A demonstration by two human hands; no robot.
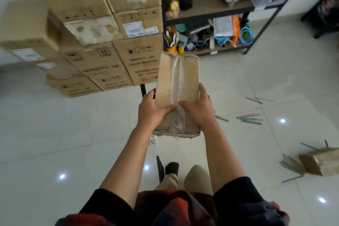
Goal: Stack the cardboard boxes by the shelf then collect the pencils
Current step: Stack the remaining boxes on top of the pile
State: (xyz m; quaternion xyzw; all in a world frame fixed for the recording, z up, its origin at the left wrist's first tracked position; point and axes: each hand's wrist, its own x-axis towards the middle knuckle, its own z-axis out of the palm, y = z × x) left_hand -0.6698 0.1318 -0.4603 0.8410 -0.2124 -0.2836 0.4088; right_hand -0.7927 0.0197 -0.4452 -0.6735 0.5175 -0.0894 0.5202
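Both hands, left [153,110] and right [197,109], clamp a taped box [177,86] carried above the floor, facing the stack [102,42] beside the shelf [207,13]. Stacking is under way; next it needs setting squarely on that pile. Another box [320,161] and scattered pencils [250,118] wait on the floor at right.

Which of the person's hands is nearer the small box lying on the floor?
Right. The right hand grips the held box on the side facing the floor box; the left hand grips the opposite side, farther away. Neither touches it.
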